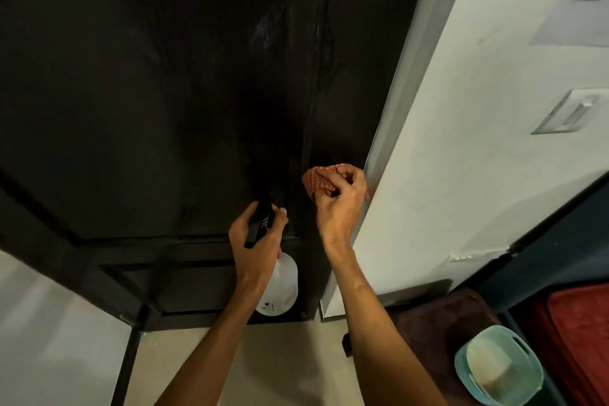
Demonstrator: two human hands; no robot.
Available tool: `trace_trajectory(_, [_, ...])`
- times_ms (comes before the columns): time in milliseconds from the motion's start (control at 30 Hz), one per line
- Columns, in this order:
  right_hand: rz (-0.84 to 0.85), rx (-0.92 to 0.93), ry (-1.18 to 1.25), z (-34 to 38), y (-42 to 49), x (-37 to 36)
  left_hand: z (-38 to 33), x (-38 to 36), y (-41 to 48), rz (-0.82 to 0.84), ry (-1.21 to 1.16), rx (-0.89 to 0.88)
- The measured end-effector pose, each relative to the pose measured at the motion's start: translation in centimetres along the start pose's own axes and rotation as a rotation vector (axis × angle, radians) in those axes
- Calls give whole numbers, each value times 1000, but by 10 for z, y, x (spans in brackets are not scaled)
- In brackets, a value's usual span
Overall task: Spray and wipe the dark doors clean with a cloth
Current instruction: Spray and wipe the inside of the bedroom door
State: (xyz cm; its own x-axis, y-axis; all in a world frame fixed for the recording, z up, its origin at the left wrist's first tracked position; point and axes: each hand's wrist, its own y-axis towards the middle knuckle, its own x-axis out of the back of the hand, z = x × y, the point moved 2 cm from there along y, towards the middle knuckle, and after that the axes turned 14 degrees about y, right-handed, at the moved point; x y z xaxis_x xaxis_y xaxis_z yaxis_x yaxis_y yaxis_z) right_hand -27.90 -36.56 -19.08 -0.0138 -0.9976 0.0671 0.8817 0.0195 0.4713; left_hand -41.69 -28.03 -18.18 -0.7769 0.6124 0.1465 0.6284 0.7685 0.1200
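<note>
A person faces a dark door [148,92], seen from above over both forearms. The right hand [339,204] is curled tight around a bunched orange checked cloth [316,181] and presses it to the door just beside the pale door frame [405,82]. The left hand [258,241], lower and just to the left of it, grips the black trigger head of a spray bottle [280,287], whose white body hangs below the palm. The cloth looks soft and light, best kept wadded in the fist so no loose corner drags. The bottle is probably light plastic (how full it is cannot be told) and is best held at the neck, as here. To the right of the right hand stands a white wall [461,175] with a light switch [566,112]. Below that forearm, low down, sit a teal tub [501,369] and a red padded thing [580,339], which could crowd any low wiping.
</note>
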Motion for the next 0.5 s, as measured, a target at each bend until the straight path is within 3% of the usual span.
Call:
trace_trajectory(133, [34, 66, 15, 2, 12, 3, 0, -3, -2, 0, -6, -6])
trace_trajectory(200, [21, -22, 34, -15, -1, 0, 1, -5, -4, 6, -28, 10])
trace_trajectory(300, [-157, -421, 443, -31, -8, 2, 0, -7, -5, 0, -17, 0])
trace_trajectory(400, [-255, -877, 1059, -28, -3, 7, -2, -6, -8, -9, -6, -13])
trace_trajectory(500, [-243, -1104, 1389, -24, -8, 9, -4, -5, -13, -2, -28, -6])
